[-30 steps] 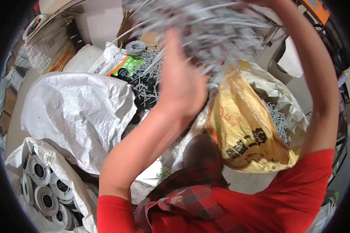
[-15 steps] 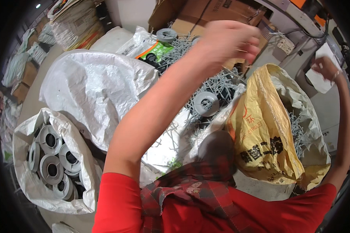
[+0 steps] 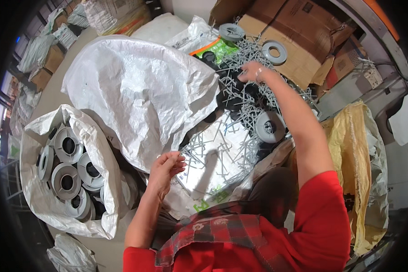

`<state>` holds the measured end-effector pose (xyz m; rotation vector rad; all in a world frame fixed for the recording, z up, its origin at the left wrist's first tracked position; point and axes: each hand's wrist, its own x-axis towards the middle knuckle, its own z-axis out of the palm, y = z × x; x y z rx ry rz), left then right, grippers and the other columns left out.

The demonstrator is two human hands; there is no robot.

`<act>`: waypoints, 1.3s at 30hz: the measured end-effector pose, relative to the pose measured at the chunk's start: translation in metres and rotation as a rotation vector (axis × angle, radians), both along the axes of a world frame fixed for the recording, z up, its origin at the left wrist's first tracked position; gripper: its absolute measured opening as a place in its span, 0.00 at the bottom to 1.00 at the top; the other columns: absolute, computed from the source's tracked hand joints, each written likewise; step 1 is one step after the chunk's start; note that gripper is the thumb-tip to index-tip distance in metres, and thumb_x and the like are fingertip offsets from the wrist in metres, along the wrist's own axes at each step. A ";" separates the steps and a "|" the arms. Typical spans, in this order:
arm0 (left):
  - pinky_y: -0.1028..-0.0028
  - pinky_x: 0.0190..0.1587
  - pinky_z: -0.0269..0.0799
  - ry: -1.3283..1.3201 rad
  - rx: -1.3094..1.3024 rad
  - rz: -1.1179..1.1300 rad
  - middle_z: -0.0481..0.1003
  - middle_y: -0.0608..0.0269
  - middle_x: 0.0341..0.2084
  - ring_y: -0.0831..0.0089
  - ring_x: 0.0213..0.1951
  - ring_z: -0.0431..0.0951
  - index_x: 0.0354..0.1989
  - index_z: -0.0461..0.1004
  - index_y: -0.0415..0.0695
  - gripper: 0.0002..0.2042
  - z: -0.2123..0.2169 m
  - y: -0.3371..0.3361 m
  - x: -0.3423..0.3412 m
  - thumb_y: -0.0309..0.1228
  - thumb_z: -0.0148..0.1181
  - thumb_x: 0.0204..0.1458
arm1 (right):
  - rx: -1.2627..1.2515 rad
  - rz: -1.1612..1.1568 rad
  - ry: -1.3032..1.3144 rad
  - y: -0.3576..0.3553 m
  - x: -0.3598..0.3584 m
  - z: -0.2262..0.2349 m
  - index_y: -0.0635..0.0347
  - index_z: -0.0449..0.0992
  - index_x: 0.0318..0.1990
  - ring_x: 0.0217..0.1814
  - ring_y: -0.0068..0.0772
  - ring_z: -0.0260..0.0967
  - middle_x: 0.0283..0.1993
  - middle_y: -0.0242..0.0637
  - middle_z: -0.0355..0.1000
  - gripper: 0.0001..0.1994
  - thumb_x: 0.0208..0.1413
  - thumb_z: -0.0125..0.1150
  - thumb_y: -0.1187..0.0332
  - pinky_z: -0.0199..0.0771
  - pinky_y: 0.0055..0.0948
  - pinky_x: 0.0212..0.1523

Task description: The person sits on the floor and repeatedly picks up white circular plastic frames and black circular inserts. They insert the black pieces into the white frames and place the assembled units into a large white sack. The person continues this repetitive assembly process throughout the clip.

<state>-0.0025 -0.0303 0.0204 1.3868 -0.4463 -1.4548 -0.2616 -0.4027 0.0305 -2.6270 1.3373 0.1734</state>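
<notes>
My left hand (image 3: 167, 167) hovers at the left side of a white sheet (image 3: 208, 177) strewn with thin grey plastic sticks. Its fingers are curled together; anything inside them is too small or hidden to name. Farther off, my right hand (image 3: 255, 72) reaches down into a heap of grey sticks (image 3: 263, 97), fingers bent beside black round parts (image 3: 233, 97). Whatever its fingertips pinch cannot be made out. Grey plastic rings lie on the heap: one ring (image 3: 270, 127) at its near right, another ring (image 3: 274, 52) beyond my hand, and a third ring (image 3: 231, 32) at the back.
An open white sack (image 3: 105, 181) of grey flanged spools (image 3: 66, 181) stands at the left. Behind it spreads a large white woven sack (image 3: 131, 90). To the right is a yellow woven sack (image 3: 349, 149). Cardboard boxes (image 3: 285, 27) back the heap.
My left hand has swung from the upper right back to the near left of the heap. My right hand has come from the far right into the heap. The view has shifted.
</notes>
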 end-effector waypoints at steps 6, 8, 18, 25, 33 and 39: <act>0.73 0.40 0.74 0.030 0.117 0.068 0.76 0.57 0.36 0.70 0.35 0.77 0.44 0.71 0.38 0.10 -0.038 0.012 0.002 0.30 0.52 0.57 | 0.237 -0.705 0.185 0.071 -0.087 -0.141 0.61 0.56 0.62 0.60 0.50 0.62 0.58 0.53 0.64 0.51 0.29 0.74 0.47 0.66 0.39 0.57; 0.72 0.42 0.73 0.065 0.082 -0.043 0.76 0.59 0.37 0.69 0.37 0.77 0.45 0.71 0.39 0.11 -0.045 -0.002 -0.014 0.30 0.53 0.56 | 0.382 -0.770 0.245 0.073 -0.139 -0.210 0.53 0.42 0.68 0.66 0.53 0.52 0.65 0.56 0.51 0.61 0.26 0.74 0.42 0.61 0.45 0.60; 0.81 0.41 0.68 -0.325 0.105 -0.330 0.73 0.66 0.34 0.82 0.36 0.72 0.46 0.70 0.37 0.14 -0.075 0.008 -0.030 0.28 0.58 0.53 | 0.525 -0.066 -0.256 0.081 -0.026 -0.193 0.69 0.76 0.42 0.45 0.48 0.72 0.40 0.52 0.75 0.29 0.42 0.64 0.48 0.69 0.36 0.50; 0.79 0.41 0.71 -0.419 0.144 -0.322 0.75 0.62 0.36 0.79 0.37 0.74 0.46 0.70 0.34 0.15 -0.084 0.005 -0.024 0.28 0.59 0.52 | -0.300 -0.608 -0.479 -0.044 -0.059 -0.193 0.75 0.69 0.50 0.54 0.54 0.66 0.51 0.58 0.68 0.38 0.38 0.66 0.48 0.66 0.38 0.55; 0.75 0.38 0.73 -0.630 0.146 -0.393 0.77 0.55 0.34 0.72 0.37 0.77 0.46 0.70 0.35 0.15 -0.077 0.000 -0.032 0.28 0.61 0.51 | 0.051 -1.153 -0.603 -0.118 -0.171 -0.211 0.87 0.55 0.56 0.65 0.53 0.56 0.62 0.65 0.56 0.59 0.33 0.63 0.33 0.55 0.35 0.63; 0.73 0.44 0.71 -0.677 0.196 -0.470 0.77 0.55 0.36 0.70 0.40 0.78 0.45 0.70 0.35 0.15 -0.067 -0.005 -0.041 0.28 0.61 0.51 | 0.115 -0.938 -0.297 -0.124 -0.140 -0.220 0.57 0.52 0.66 0.67 0.57 0.49 0.68 0.55 0.47 0.55 0.31 0.65 0.35 0.53 0.41 0.64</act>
